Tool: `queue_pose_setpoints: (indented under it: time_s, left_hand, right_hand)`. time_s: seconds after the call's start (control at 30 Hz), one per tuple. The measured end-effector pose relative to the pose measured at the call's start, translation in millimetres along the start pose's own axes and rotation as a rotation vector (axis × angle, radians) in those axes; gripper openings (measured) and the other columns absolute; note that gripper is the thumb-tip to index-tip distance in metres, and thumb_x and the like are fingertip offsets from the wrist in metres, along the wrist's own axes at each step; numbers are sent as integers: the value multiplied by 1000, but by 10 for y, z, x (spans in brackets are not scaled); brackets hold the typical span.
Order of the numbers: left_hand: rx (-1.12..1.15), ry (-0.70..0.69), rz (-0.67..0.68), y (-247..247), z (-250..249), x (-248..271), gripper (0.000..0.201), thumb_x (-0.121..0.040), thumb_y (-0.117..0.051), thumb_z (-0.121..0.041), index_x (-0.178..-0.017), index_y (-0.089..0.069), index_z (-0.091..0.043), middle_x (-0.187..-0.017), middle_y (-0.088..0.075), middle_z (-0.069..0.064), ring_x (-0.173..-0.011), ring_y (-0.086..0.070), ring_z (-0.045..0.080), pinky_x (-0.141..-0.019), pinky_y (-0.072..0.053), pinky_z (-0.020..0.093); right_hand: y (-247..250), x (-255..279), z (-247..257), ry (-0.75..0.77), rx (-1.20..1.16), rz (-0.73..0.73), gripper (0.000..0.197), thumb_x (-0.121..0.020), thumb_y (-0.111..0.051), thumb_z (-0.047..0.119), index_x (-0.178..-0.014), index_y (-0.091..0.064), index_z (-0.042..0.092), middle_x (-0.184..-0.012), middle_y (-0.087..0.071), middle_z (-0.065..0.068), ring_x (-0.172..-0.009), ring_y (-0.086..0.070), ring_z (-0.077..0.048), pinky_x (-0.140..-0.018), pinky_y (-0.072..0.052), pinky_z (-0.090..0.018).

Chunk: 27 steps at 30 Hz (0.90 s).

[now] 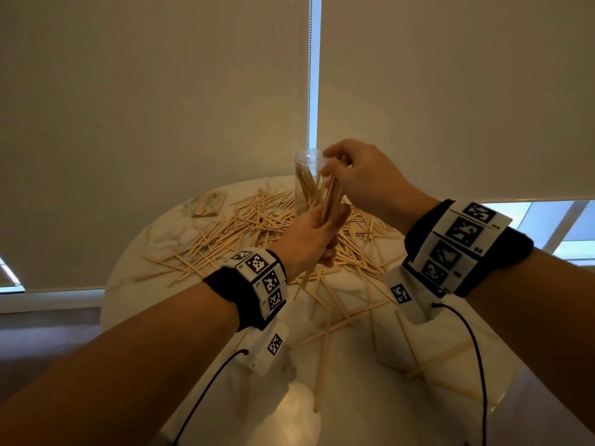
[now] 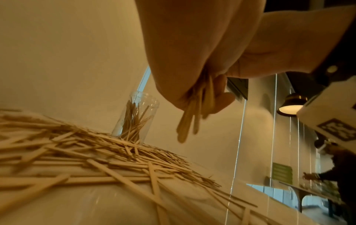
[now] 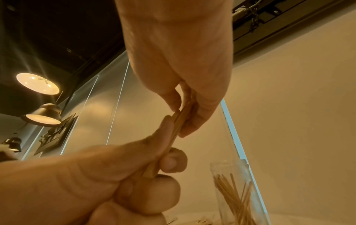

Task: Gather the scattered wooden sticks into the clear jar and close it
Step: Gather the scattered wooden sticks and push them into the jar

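A clear jar [image 1: 306, 178] stands open at the far side of the round marble table [image 1: 138, 300], partly filled with wooden sticks [image 2: 133, 121]. Many more sticks [image 1: 231, 233] lie scattered over the table. My left hand [image 1: 317, 235] grips the lower part of a bundle of sticks [image 1: 331, 199] held upright above the pile, just in front of the jar. My right hand [image 1: 349, 170] pinches the top of the same bundle [image 3: 178, 123] between thumb and fingers. The bundle's lower ends [image 2: 185, 126] poke out below my left fist. No lid is in view.
A wrapped pack of sticks [image 1: 210, 204] lies at the table's far left. Roller blinds [image 1: 161, 91] hang close behind the table, with a bead chain [image 1: 309, 69] above the jar. A few sticks [image 1: 323, 355] reach toward the near edge.
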<state>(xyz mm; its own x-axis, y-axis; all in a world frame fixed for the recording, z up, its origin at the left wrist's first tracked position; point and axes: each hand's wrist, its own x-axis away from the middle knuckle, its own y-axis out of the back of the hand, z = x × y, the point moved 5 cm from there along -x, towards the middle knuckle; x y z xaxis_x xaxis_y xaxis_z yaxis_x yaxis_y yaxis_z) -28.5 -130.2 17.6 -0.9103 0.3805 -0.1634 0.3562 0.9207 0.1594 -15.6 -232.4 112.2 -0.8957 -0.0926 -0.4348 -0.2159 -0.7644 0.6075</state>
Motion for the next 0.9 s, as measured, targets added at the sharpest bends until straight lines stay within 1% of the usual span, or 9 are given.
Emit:
queue_pose_setpoints:
  time_s: [0.13,0.2,0.27,0.33,0.43,0.53,0.67,0.8,0.9]
  left_hand:
    - [-17,-20,-25,29,-30,12,35,-102,-47,-45,-91,-46,-12,-56,-38,-8,-46,-37,10,-50,-44,27]
    - [31,-19,-55,64,-79,-11,31,-105,-45,-38,-89,-49,-12,-58,-41,-7,-47,-37,10,-51,-40,28]
    - [75,-17,-130,132,-147,-62,32,-107,-39,-36,-92,-52,-12,-57,-46,-7,-48,-39,9,-50,-38,27]
    - [166,-8,-248,244,-211,-112,30,-107,-37,-36,-96,-53,-13,-55,-47,-10,-50,-40,9,-49,-39,25]
    - [461,6,-432,451,-260,-126,17,-107,-40,-23,-94,-45,-13,-56,-41,-6,-51,-38,10,-50,-39,25]
    - [558,6,-493,509,-203,-83,17,-109,-37,-25,-96,-40,-14,-61,-38,-2,-50,-40,12,-56,-46,31]
    - [539,31,-457,353,-67,22,29,-108,-38,-29,-90,-52,-12,-71,-61,8,-65,-59,22,-79,-54,46]
    - [494,86,-376,236,-59,37,36,-109,-34,-33,-109,-58,-7,-106,-76,9,-81,-74,14,-66,-58,26]
    - [546,126,-323,197,-80,30,43,-108,-36,-36,-128,-54,-3,-116,-74,1,-104,-71,14,-83,-57,32]
  right_hand:
    - [-5,46,47,-24,60,115,39,-103,-42,38,-93,-74,17,-90,-73,-3,-88,-69,-22,-88,-55,-46]
    - [-74,109,75,1,98,198,39,-104,-40,41,-113,-70,18,-109,-70,-3,-104,-65,-19,-94,-50,-36]
    - [-123,167,79,1,15,189,50,-103,-45,43,-147,-41,20,-143,-51,-6,-127,-52,-21,-97,-39,-29]
    - [-143,262,63,-55,-123,158,71,-99,-50,48,-156,-16,25,-154,-40,-4,-127,-51,-20,-98,-38,-29]
    - [-300,457,-80,-186,-181,379,70,-94,-61,47,-150,-27,23,-122,-65,1,-103,-66,-15,-87,-54,-34]
    - [-560,706,-211,-336,-163,685,52,-93,-64,31,-137,-41,14,-100,-71,-4,-91,-70,-19,-81,-58,-35]
    - [-629,643,-190,-310,-224,525,24,-94,-55,12,-118,-54,10,-79,-50,-9,-62,-48,-17,-53,-46,-29]
    - [-591,579,-136,-119,-59,430,13,-91,-57,15,-104,-57,19,-72,-57,-2,-51,-48,-7,-46,-39,-21]
    - [-595,572,-140,-100,4,459,20,-89,-62,18,-90,-51,34,-69,-57,3,-48,-49,-2,-46,-40,-18]
